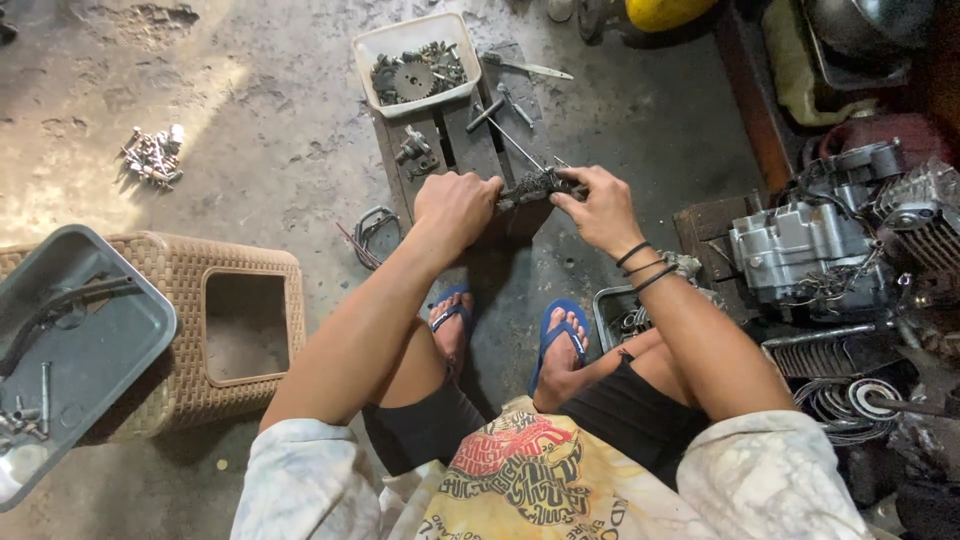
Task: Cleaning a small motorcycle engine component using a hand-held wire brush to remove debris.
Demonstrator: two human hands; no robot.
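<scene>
You hold a chain (535, 186), dark, greasy and bunched into a short lump, between both hands above a wooden board (470, 150) on the floor. Your left hand (457, 207) is closed in a fist around its near end; your right hand (598, 205) pinches the other end with fingers curled tight. The links look black with grime, with some dull metal showing.

On the board lie loose tools and small metal parts, and at its far end stands a white tub (372, 50) holding a sprocket and a heap of bolts and small fittings. By your right foot a small tray (606, 303) holds more metal parts, partly hidden by your arm. At your left a grey tray (120, 310) rests on a woven stool (185, 280) and holds a black hose and a few bolts. A pile of bolts (153, 155) lies on the concrete beyond. An engine (800, 245) sits at your right.
</scene>
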